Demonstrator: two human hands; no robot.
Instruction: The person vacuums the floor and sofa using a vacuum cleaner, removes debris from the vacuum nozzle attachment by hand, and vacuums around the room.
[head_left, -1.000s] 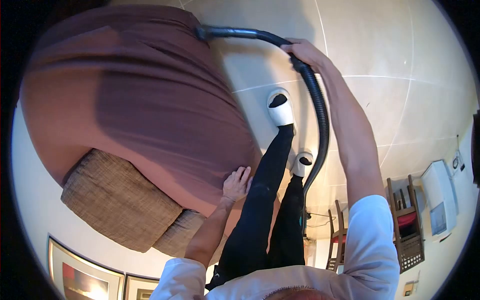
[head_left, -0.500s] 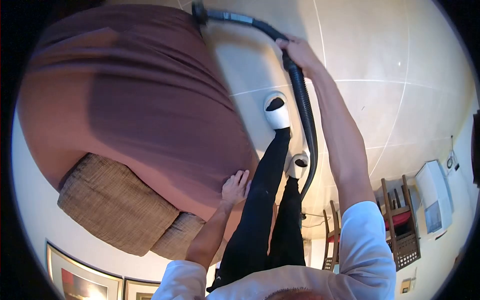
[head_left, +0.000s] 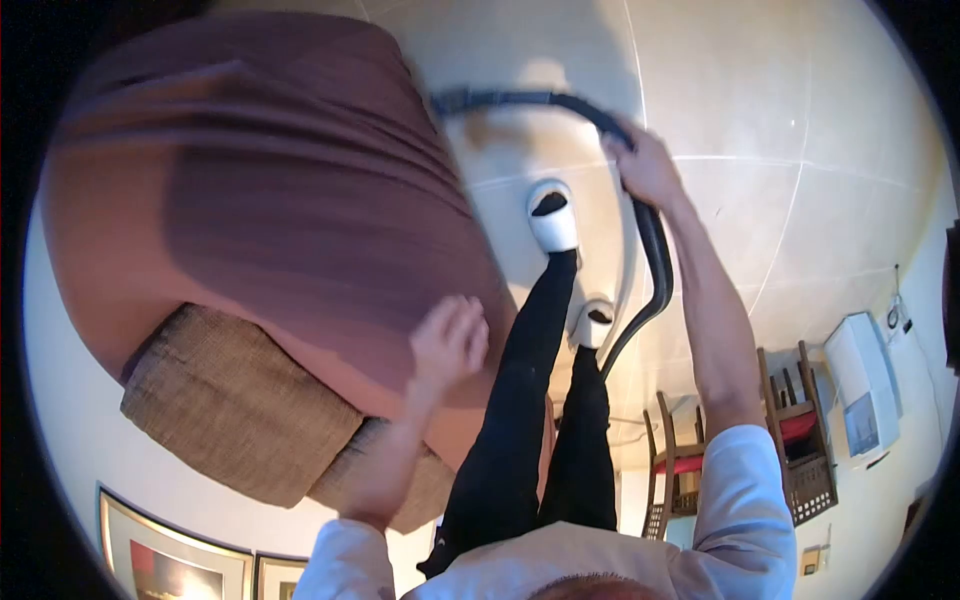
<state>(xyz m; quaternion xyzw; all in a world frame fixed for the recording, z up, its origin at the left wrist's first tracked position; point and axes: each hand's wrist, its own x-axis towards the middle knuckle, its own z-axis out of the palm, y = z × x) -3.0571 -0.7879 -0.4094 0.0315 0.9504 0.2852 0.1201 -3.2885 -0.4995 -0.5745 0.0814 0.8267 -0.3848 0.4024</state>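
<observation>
By the draped sofa (head_left: 300, 220), the right hand (head_left: 650, 170) clamps a hose (head_left: 657, 255), seemingly mid-use (amount left unclear); left hand (head_left: 447, 338) blurred, can't tell its state.

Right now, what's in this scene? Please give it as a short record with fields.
Right hand: gripping a black hose
Hose's far end: blurred, by the edge of the purplish-brown cover
Left hand: over the cover, blurred; contact unclear
Cushions: two, brown, beside the cover
Footwear: white slippers on the pale tiled floor
Background: dark chairs with red seats; framed pictures
</observation>
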